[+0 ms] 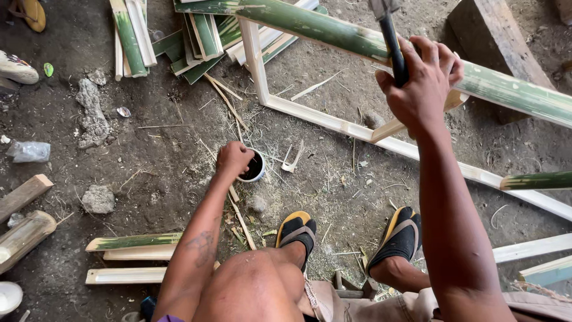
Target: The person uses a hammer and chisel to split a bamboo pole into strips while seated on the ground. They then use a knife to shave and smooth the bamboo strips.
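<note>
The right hand (424, 83) grips a dark hammer handle (393, 48) beside the bamboo frame (333, 122); the left hand (233, 160), fingers curled, reaches into a small white cup (255, 170).

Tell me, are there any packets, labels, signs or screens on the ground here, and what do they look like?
Clear plastic bag: crumpled, see-through and whitish, on the dirt at far left.
Small round container: white rim, dark inside, on the ground under the left hand, which reaches into it.
Small shiny wrapper scrap: pale, lying on the dirt near a grey stone.
No labels, signs or screens show.
</note>
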